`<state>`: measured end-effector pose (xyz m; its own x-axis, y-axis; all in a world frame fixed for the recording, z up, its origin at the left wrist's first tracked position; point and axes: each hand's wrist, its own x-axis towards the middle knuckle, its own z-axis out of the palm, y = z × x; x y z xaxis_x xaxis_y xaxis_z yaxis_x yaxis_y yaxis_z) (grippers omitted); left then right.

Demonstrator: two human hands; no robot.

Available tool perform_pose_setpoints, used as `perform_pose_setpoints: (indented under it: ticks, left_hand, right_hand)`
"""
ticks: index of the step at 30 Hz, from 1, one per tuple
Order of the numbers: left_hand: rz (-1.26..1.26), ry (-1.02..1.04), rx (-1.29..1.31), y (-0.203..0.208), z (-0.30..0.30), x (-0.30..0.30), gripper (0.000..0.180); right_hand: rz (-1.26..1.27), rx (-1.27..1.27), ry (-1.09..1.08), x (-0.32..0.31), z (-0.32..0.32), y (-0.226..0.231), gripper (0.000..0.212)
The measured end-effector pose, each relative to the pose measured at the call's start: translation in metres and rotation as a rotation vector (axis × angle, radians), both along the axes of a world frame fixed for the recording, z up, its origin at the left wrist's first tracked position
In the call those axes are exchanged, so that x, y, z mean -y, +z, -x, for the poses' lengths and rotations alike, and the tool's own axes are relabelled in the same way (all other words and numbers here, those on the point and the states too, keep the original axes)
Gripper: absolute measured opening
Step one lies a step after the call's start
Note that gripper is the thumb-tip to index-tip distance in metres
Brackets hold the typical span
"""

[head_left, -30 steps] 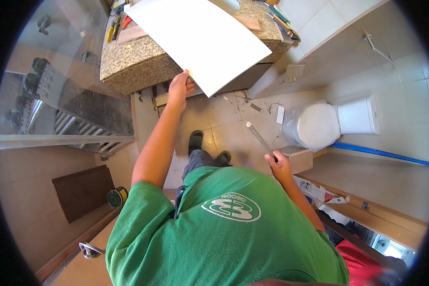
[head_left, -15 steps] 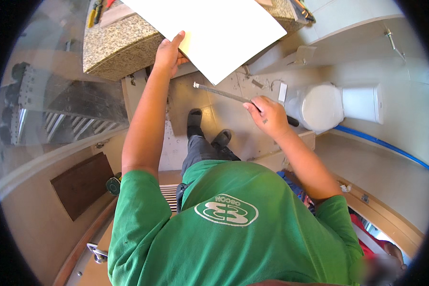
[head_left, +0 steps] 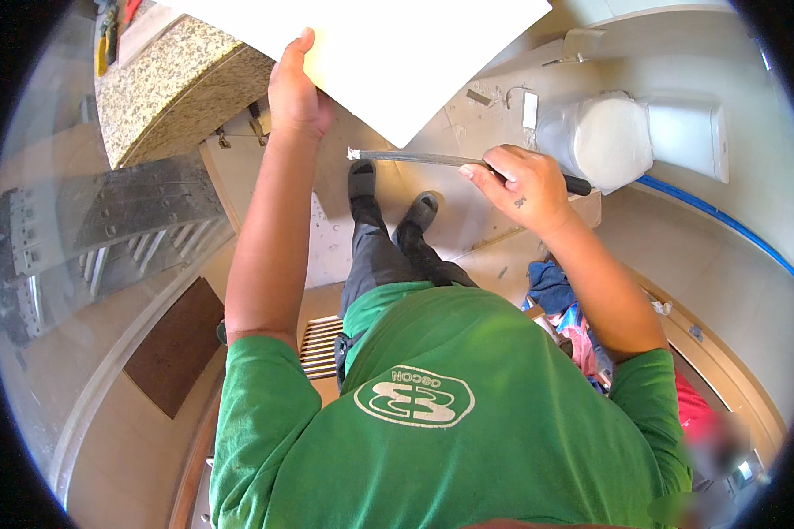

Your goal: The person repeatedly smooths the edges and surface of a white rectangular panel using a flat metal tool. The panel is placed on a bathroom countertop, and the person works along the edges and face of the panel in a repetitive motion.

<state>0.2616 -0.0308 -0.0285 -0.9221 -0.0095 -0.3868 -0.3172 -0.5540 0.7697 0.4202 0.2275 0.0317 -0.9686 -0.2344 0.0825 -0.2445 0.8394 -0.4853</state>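
Both hands have risen since the earlier frames, and the long tool, which pointed down toward the floor 1 second ago, now lies nearly level in front of the person. Seen from above, the person in a green short-sleeved shirt (head_left: 468, 414) stands on a pale tiled floor (head_left: 468, 220), 2 dark shoes (head_left: 388, 189) visible below. Left hand (head_left: 295, 93) grips the lower edge of a large flat white rectangular panel (head_left: 415, 53), thumb laid on its upper face and the other fingers hidden beneath it. That panel rests partly over a speckled granite countertop (head_left: 176, 84) at upper left. Right hand (head_left: 520, 185) is curled closed around a slim grey metal blade with a black handle (head_left: 415, 159), fingers wrapped together near the handle end. Its pale-smeared tip sits just below the panel's near corner; whether they touch is unclear. A white toilet (head_left: 626, 141) stands well to the right, beside a blue pipe (head_left: 723, 220).
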Motion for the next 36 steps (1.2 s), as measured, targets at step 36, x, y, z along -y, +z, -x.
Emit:
perform_pose_setpoints:
  ticks: [36]
  left_hand:
    - [0.101,-0.209,-0.028,-0.011,0.005,0.024,0.053]
  right_hand:
    - [-0.039,-0.019,0.026,0.034,0.0,0.002,0.042]
